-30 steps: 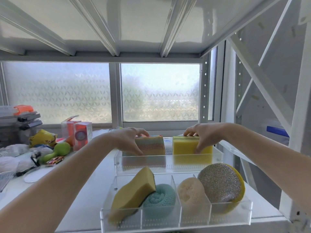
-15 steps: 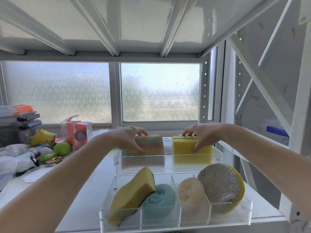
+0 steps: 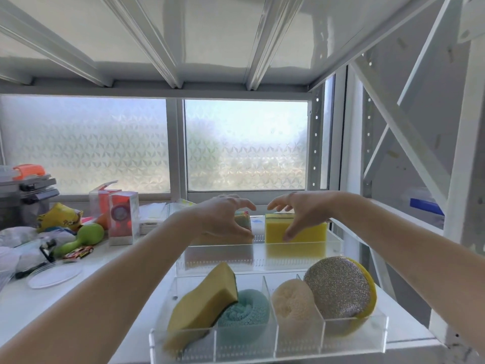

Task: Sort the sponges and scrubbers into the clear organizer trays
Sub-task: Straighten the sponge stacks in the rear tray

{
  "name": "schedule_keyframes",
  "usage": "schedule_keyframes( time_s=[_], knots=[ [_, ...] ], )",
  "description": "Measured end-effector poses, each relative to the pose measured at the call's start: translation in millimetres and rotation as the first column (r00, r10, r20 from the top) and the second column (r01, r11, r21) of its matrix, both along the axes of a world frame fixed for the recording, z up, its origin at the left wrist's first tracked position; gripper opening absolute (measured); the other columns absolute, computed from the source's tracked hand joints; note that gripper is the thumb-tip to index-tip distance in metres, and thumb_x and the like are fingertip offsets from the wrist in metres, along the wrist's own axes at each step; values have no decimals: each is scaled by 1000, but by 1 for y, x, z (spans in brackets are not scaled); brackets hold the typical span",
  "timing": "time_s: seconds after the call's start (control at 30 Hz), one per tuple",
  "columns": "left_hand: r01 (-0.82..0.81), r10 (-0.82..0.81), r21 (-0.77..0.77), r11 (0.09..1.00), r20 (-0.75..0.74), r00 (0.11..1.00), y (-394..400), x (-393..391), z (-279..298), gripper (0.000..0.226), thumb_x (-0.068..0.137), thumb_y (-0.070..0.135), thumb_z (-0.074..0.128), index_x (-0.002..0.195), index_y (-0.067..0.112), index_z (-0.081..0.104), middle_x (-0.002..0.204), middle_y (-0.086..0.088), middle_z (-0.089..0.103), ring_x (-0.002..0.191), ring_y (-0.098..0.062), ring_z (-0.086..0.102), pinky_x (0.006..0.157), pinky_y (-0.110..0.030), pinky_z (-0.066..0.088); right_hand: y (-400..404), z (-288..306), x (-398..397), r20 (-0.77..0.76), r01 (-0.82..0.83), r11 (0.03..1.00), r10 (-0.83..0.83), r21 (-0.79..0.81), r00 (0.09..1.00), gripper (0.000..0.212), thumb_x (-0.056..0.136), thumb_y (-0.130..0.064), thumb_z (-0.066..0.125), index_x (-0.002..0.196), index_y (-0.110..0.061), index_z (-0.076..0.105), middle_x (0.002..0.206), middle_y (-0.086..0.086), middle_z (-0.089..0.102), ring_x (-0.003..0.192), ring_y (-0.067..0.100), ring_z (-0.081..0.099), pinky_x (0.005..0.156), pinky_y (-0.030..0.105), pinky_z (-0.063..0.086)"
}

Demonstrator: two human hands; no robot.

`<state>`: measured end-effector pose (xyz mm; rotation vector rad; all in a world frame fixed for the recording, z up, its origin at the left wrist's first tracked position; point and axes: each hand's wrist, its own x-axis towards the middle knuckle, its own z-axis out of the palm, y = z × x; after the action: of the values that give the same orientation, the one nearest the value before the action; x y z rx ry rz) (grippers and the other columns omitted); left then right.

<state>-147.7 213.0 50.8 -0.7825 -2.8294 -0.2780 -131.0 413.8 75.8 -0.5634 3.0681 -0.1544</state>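
Two clear organizer trays sit on the white shelf. In the far tray (image 3: 262, 261) a striped multicolour sponge (image 3: 244, 222) and a yellow block sponge (image 3: 307, 231) stand on edge. My left hand (image 3: 223, 219) hovers over the striped sponge and hides most of it, fingers spread and thumb low at its front. My right hand (image 3: 299, 212) is spread over the yellow sponge with the thumb against its front face. The near tray (image 3: 301, 345) holds a wavy yellow sponge (image 3: 204, 298), a teal round scrubber (image 3: 244, 311), a cream round sponge (image 3: 291, 303) and a silver glitter scrubber (image 3: 338, 287).
Clutter fills the shelf's left side: red boxes (image 3: 122, 216), a green toy (image 3: 84, 236), a toy car (image 3: 78, 253), a clear round lid (image 3: 53, 274) and stacked grey cases (image 3: 26, 185). A white rack upright (image 3: 467, 179) stands at right. Another shelf hangs close overhead.
Both hands gripped the tops of their sponges before. Their fingers have now lifted and spread above the sponges, which stay standing in the far tray.
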Motion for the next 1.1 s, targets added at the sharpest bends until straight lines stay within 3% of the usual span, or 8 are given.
schedule_keyframes(
  time_s=[0.27, 0.47, 0.53, 0.67, 0.8, 0.93, 1.1],
  knots=[
    [-27, 25, -107, 994, -19, 1000, 12, -9, -7, 57, 78, 50, 64, 130, 30, 50, 133, 4, 49, 127, -16, 40, 101, -31, 35, -17, -9, -1, -18, -36, 999, 37, 35, 999, 69, 82, -47, 66, 142, -30, 38, 149, 0, 39, 134, 21, 40, 106, 31, 32],
    [-29, 26, -86, 996, -35, 999, 8, -10, -9, 44, 77, 48, 65, 116, 30, 55, 120, 6, 55, 99, -12, 47, 91, -30, 44, -17, -11, -4, -49, -34, 997, 37, 67, 998, 53, 85, -45, 63, 133, -31, 47, 145, -1, 42, 127, 20, 43, 90, 27, 33],
    [-33, 31, -89, 995, -29, 999, 8, -10, -10, 43, 77, 49, 65, 115, 31, 55, 119, 7, 55, 97, -11, 47, 90, -31, 45, -16, -12, -4, -45, -34, 997, 38, 69, 998, 54, 84, -45, 63, 133, -31, 46, 146, -1, 42, 128, 20, 43, 93, 28, 34],
    [-27, 26, -68, 997, -16, 1000, 5, -9, -9, 57, 78, 54, 63, 129, 35, 46, 133, 6, 51, 120, -16, 48, 97, -32, 41, -15, -8, -1, -24, -40, 999, 41, 27, 999, 67, 81, -43, 68, 140, -30, 38, 148, 0, 40, 132, 20, 42, 105, 30, 33],
    [-34, 34, 1, 999, 46, 998, -12, -2, -2, 79, 74, 56, 66, 141, 37, 31, 145, 5, 42, 131, -16, 41, 106, -29, 32, -3, 1, 4, -13, -26, 1000, 26, -12, 1000, 77, 76, -41, 74, 142, -30, 35, 146, -1, 42, 132, 19, 42, 110, 35, 32],
    [-87, 85, 8, 996, 144, 986, -36, 1, 0, 91, 67, 54, 73, 143, 38, 26, 143, 3, 44, 128, -17, 44, 108, -34, 36, 9, 2, 6, 13, 19, 998, -20, 53, 1000, 77, 76, -35, 75, 142, -27, 35, 143, 0, 44, 127, 20, 46, 101, 32, 39],
    [-108, 110, -23, 994, 119, 987, -43, 0, -3, 81, 69, 40, 77, 139, 37, 36, 132, 0, 52, 106, -15, 52, 96, -30, 45, 9, -6, 4, -26, 49, 994, -47, 94, 999, 74, 77, -27, 74, 141, -26, 36, 140, 3, 46, 119, 23, 50, 93, 31, 43]
  ],
)
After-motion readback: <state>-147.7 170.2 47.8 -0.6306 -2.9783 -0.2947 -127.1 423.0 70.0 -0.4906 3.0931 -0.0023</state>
